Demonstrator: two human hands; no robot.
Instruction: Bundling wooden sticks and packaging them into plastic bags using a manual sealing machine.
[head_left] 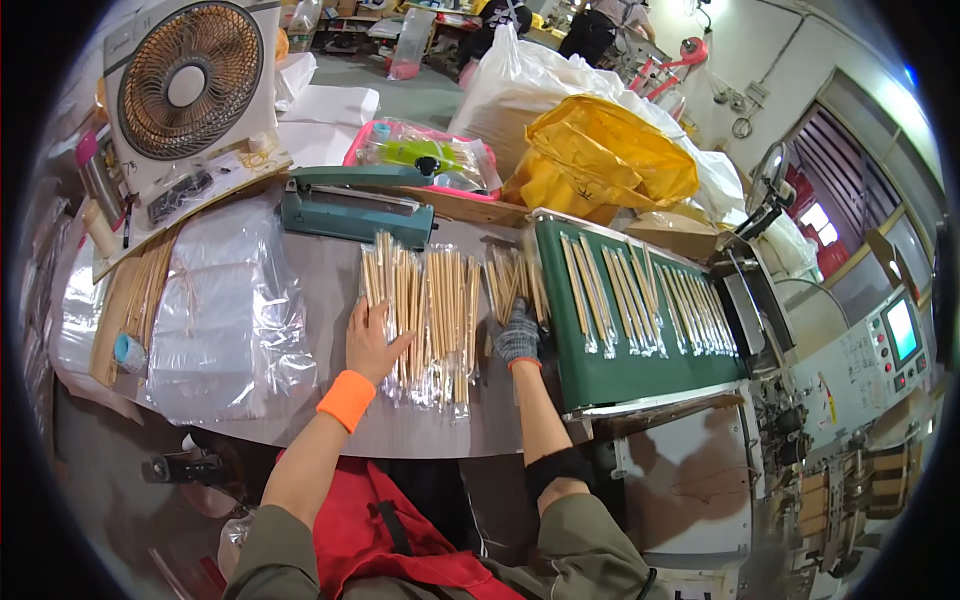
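Note:
A pile of wooden chopsticks in clear wrappers (430, 325) lies on the grey table in front of me. My left hand (372, 340), bare with an orange wristband, rests at the pile's left edge, its thumb and fingers apart. In a grey knitted glove, my right hand (518, 338) closes on a smaller bunch of wrapped chopsticks (508, 275) beside the conveyor's left edge; its fingertips are partly hidden among them. Further wrapped chopsticks (630, 295) lie in spaced groups on the green conveyor belt (620, 375).
A teal bar sealer (355, 212) stands behind the pile, with a pink tray (490, 180) beyond. Clear plastic bags (225, 330) are stacked at left, near a fan (190, 80). A yellow bag (610, 150) sits behind the conveyor. A control panel (895, 340) is at right.

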